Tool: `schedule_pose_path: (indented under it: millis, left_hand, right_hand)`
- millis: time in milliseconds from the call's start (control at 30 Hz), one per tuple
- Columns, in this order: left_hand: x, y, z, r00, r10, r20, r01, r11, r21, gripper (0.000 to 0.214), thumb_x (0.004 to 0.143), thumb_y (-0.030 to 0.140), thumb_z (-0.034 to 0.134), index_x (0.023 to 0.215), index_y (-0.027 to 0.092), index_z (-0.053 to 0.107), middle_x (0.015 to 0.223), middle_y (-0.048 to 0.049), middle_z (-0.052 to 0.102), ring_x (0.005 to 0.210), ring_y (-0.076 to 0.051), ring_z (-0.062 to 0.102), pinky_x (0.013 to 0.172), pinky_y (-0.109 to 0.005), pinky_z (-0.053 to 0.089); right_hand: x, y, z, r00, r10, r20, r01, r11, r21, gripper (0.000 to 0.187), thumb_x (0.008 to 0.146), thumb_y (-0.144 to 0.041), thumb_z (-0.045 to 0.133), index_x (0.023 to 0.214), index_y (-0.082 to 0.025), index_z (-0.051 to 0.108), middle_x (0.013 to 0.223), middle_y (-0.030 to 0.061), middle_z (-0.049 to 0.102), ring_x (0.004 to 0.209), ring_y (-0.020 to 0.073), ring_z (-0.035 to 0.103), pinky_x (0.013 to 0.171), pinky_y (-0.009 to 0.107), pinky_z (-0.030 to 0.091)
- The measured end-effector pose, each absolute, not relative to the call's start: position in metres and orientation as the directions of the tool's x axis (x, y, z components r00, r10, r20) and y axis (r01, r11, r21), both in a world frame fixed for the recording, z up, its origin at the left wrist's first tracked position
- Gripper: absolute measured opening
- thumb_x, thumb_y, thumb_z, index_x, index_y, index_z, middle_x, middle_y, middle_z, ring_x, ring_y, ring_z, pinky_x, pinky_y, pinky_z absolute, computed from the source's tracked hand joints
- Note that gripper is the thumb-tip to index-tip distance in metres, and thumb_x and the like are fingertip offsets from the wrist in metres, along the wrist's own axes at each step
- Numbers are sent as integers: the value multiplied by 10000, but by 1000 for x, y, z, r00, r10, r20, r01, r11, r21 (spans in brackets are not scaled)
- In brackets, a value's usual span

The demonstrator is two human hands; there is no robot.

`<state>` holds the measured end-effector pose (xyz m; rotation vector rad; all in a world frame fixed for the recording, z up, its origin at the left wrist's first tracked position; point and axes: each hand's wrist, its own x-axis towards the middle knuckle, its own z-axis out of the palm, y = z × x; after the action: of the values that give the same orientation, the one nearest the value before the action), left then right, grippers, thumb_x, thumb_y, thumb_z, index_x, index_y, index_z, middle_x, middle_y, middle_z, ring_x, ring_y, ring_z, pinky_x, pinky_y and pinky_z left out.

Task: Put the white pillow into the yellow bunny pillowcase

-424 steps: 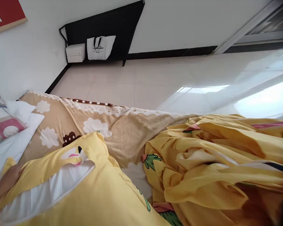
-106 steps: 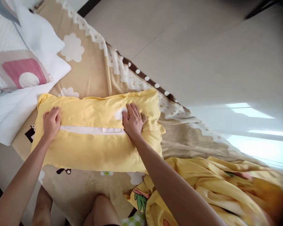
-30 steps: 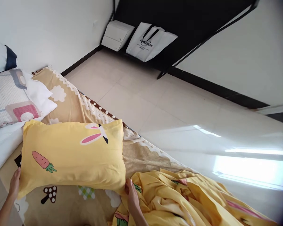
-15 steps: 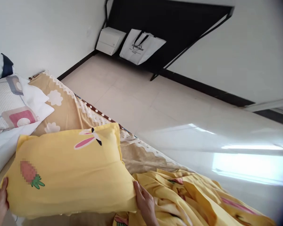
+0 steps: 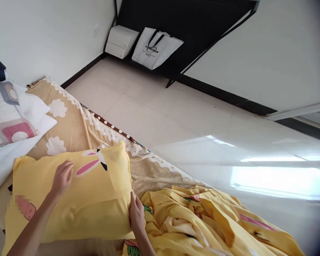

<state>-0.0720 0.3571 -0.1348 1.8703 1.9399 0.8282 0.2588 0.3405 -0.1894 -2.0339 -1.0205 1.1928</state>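
A yellow pillow [image 5: 96, 199] with a pink rabbit-ear print and a carrot print lies on the tan bedspread [image 5: 77, 124]. My left hand [image 5: 62, 177] rests flat on top of the pillow, fingers spread near the rabbit print. My right hand [image 5: 136, 213] presses against the pillow's right edge, fingers pointing up, not closed around it. A crumpled yellow duvet cover [image 5: 202, 224] with carrot prints lies just right of that hand.
White and patterned pillows [image 5: 13, 121] are stacked at the left. Beyond the bed edge is a pale tiled floor [image 5: 176, 117]. A black frame [image 5: 192, 21] leans on the far wall with a white tote bag [image 5: 156, 48] and a small white drawer box [image 5: 121, 41].
My left hand left the pillow's left end and now lies on its top. The right hand slid up along the right edge. The pillow settled lower on the bed.
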Motion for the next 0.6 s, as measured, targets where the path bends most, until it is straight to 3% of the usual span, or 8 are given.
schedule_pose_path:
  millis: [67,167,233,300,333,400,500,600]
  left_hand:
    - [-30,415,-118,55,984,167,736,-152,659,313,974,281,392,1186,246,619,1256,-88,669,1290,-211,541,1065,-387,425]
    - [4,476,-85,-6,998,67,645,-47,763,451,930,459,503,1313,222,524,1420,-126,549,1338,-263,484,1091,-432,378]
    - [10,497,-64,70,993,-99,570,42,821,411,892,546,532,1123,215,609,1249,-102,652,1174,-259,592,945,-374,463]
    - [10,505,-48,223,955,-197,528,51,848,386,907,553,489,805,199,605,862,-37,683,840,-191,637,707,-284,461]
    - [9,505,-42,259,948,-186,518,26,855,411,921,529,465,699,194,551,714,-7,617,706,-154,587,625,-259,416]
    - [8,503,-32,166,985,-52,526,-44,849,426,939,464,438,612,192,444,567,32,457,560,-106,449,545,-243,325]
    - [13,499,-25,-11,983,186,602,-142,786,402,931,398,460,600,199,349,513,62,299,489,-80,293,504,-245,249]
    - [23,498,-22,21,976,217,615,-183,767,402,933,377,458,601,203,312,510,69,239,477,-76,236,486,-249,222]
  right_hand:
    - [251,331,-155,294,868,-400,347,-487,-802,626,839,-733,427,864,-171,701,787,69,690,819,247,608,733,320,497]
    - [249,309,-112,209,930,-302,397,-363,-843,556,887,-654,454,911,-163,714,812,77,691,802,230,616,683,282,494]
    - [251,294,-99,160,958,-236,431,-283,-857,488,925,-582,454,910,-172,719,813,72,688,779,209,621,669,261,492]
    - [253,281,-97,123,975,-182,462,-219,-859,444,956,-520,438,880,-186,720,808,67,678,777,195,623,679,251,496]
    - [254,276,-100,111,980,-166,475,-199,-857,433,965,-498,431,864,-192,720,802,66,671,784,193,625,685,248,497]
    - [257,268,-111,126,981,-147,501,-191,-844,421,974,-478,424,877,-196,722,798,69,665,796,194,629,694,250,501]
    - [265,262,-134,192,971,-145,530,-227,-817,469,975,-516,395,892,-186,718,769,75,663,737,196,625,662,270,496]
    - [279,260,-156,178,963,-204,530,-268,-805,540,965,-574,359,794,-187,695,746,76,652,702,196,610,646,290,483]
